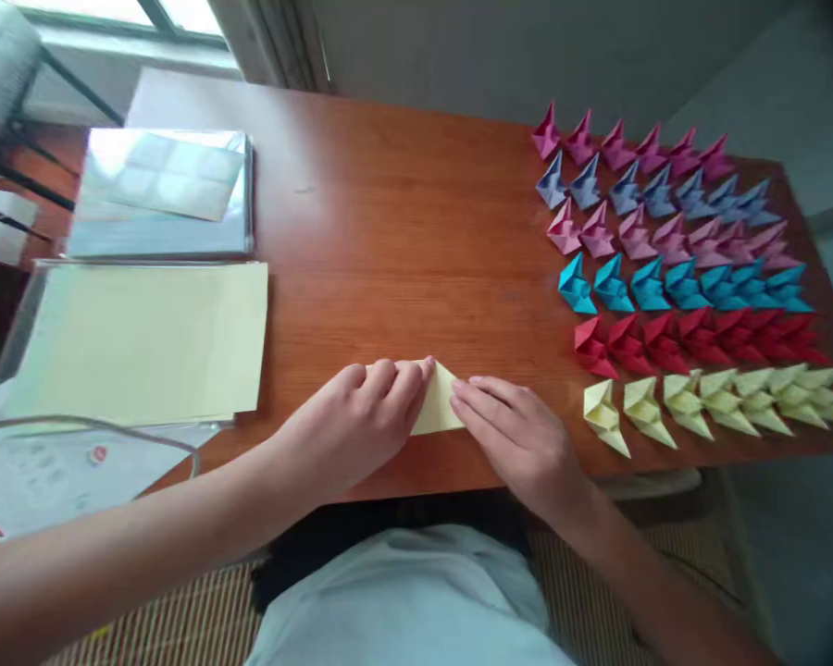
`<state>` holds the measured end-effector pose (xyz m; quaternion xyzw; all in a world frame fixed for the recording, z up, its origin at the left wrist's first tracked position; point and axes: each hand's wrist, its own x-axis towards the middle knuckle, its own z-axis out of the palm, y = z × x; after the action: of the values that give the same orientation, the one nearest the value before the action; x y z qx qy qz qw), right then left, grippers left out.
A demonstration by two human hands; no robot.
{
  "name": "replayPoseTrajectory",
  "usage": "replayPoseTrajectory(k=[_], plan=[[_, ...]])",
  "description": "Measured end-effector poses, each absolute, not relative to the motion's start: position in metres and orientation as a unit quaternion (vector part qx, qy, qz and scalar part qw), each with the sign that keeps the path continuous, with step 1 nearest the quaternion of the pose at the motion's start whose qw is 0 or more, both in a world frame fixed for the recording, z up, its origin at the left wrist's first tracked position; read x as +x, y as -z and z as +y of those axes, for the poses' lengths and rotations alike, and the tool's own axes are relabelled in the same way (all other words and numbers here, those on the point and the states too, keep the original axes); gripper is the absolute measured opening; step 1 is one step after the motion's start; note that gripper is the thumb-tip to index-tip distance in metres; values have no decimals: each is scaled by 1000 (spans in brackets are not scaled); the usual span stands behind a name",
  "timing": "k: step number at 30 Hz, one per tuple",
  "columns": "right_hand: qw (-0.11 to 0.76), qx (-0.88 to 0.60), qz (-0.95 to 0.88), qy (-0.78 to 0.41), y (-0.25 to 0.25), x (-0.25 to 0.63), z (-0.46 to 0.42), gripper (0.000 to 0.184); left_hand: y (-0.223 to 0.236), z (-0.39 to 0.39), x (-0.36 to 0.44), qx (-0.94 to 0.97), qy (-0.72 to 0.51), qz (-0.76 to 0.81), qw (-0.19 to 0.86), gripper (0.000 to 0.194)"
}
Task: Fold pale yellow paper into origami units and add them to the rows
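Observation:
A small folded piece of pale yellow origami paper (436, 407) lies flat near the front edge of the table, its upper right corner slanting into a point. My left hand (371, 416) presses on the paper's left part, fingers curled and close together, covering much of it. With fingers together, my right hand (517, 430) grips the slanted right edge; its thumb is hidden. To the right stand folded paper figures in rows, the nearest row being pale yellow ones (602, 416).
Further rows are red (593, 344), turquoise (578, 285), pink (565, 228), blue-grey (552, 182) and magenta (547, 134). At left lie yellow sheets (145, 333), a pack with a paper on it (159, 236), and a grey cable (111, 424). The wooden table (403, 222) ends close below my hands.

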<state>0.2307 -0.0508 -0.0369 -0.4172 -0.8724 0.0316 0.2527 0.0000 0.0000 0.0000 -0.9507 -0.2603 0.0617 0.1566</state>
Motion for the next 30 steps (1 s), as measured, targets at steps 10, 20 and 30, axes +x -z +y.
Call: replayPoseTrajectory(k=[10, 20, 30], plan=[[211, -402, -890, -35, 34, 237, -56, 30, -2, 2, 2, -952, -55, -259, 154, 45], [208, -388, -897, -36, 35, 238, -56, 33, 4, 3, -1, -955, -31, -256, 148, 46], [224, -394, -890, -43, 38, 237, -57, 32, 4, 3, 0, -954, -30, -266, 138, 46]])
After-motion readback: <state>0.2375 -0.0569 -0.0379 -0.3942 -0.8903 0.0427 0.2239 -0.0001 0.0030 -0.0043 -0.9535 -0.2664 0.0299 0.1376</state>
